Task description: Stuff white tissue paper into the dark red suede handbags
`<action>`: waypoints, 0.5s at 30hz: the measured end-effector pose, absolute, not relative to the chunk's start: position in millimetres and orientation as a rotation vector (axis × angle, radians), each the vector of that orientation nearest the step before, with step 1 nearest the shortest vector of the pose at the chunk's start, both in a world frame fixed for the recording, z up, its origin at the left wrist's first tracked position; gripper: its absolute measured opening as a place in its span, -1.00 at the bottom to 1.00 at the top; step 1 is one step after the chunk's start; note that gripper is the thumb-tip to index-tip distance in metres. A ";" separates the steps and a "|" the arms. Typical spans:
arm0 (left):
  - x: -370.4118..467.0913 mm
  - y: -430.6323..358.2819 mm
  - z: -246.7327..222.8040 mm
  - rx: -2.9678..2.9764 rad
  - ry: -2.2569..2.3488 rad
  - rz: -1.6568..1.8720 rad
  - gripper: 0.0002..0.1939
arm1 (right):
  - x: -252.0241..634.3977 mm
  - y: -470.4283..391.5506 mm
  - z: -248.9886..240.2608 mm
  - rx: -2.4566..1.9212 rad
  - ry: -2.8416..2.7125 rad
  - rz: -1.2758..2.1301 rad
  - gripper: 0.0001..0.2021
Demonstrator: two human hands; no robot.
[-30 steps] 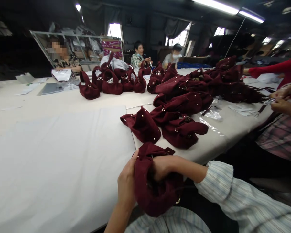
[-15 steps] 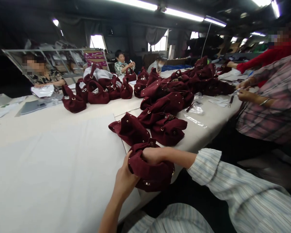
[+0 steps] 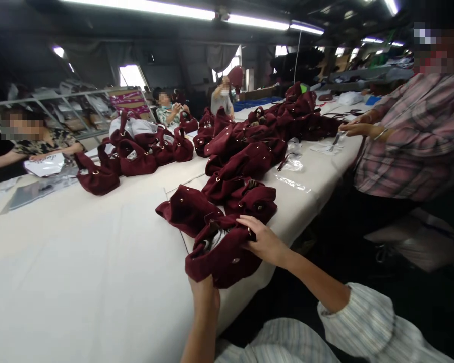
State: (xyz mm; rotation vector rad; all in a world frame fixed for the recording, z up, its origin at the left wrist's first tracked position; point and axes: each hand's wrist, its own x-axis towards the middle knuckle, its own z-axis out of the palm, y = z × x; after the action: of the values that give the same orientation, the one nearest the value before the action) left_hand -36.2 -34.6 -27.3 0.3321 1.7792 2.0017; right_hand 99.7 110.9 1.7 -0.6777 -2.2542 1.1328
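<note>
A dark maroon fabric handbag (image 3: 223, 259) sits at the table's near edge, its mouth open upward with pale grey material showing inside. My left hand (image 3: 204, 292) grips its lower left end; most of those fingers are hidden by the cloth. At the bag's right side, my right hand (image 3: 265, 241) holds the upper edge beside a metal ring, fingers bent over the fabric. Just beyond, touching or nearly touching it, lies another maroon bag (image 3: 189, 209) with small metal studs.
A long heap of maroon bags (image 3: 245, 164) runs up the white-covered table (image 3: 98, 262). More bags (image 3: 136, 159) stand at the left. A clear plastic strip (image 3: 293, 184) lies near the right edge. Several people work around the table, one in a plaid shirt (image 3: 412, 136) at right.
My right hand has come out of the bag's mouth and now holds its right edge. The bag has turned, showing its grey inside. My left hand has shifted to its lower left end.
</note>
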 end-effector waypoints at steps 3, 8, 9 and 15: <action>-24.3 -52.9 -9.2 0.376 2.014 1.861 -0.20 | 81.3 128.6 -16.4 -0.618 -2.067 1.286 -0.56; -13.7 -81.5 19.4 1.488 2.780 2.005 -0.64 | 72.0 138.9 -24.3 -0.332 -1.720 1.670 -0.64; -15.1 -77.9 24.1 1.785 2.706 1.825 -0.71 | 71.3 137.6 -25.3 -0.298 -1.652 1.712 -0.64; -57.3 -14.8 38.9 1.729 2.308 0.340 -0.51 | 69.8 132.2 -36.4 -0.263 -1.337 1.865 -0.67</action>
State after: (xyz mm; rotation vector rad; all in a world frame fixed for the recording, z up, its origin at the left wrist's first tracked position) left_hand -57.3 -14.8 38.9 1.7288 2.3080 0.3401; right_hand 69.8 132.2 -36.4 -0.2630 -1.3367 1.8650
